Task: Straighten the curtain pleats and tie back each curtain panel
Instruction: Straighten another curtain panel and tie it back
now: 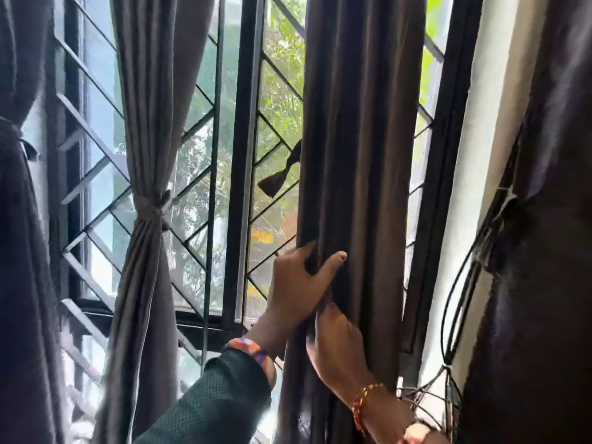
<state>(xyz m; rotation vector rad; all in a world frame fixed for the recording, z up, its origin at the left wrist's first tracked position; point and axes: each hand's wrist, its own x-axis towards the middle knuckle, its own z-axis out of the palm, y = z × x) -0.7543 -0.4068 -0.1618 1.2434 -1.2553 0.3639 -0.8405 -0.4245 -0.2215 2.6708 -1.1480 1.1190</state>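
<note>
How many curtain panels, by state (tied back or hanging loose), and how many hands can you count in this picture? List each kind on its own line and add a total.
Tied-back curtain panels: 2, the far-left panel and the grey panel
Loose curtain panels: 2, the middle panel and the far-right panel
Hands: 2, the left hand and the right hand
Total: 6

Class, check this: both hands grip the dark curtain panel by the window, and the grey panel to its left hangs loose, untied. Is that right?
Not quite. The head view shows the grey panel already tied at its middle. The left hand and right hand do grip the dark curtain panel.
</note>
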